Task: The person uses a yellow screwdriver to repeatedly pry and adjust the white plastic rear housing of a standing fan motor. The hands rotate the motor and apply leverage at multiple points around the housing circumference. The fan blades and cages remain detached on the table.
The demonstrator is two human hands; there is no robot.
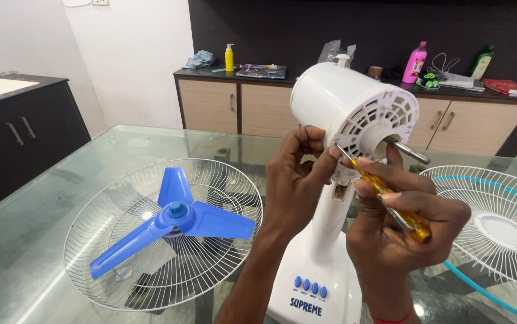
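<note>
A white table fan body (330,102) stands upright on a glass table (60,198), its motor housing facing right with a bare metal shaft (411,153) sticking out. My left hand (294,180) pinches at the lower front rim of the housing. My right hand (399,231) grips a yellow-handled screwdriver (390,201), whose tip meets the housing rim beside my left fingertips. The fan's base carries several blue buttons (310,286).
A white wire guard (120,276) lies on the left of the table with the blue three-blade propeller (177,219) resting in it. Another wire guard with a teal rim (498,198) lies at right. Cabinets with bottles stand behind; a dark counter is at far left.
</note>
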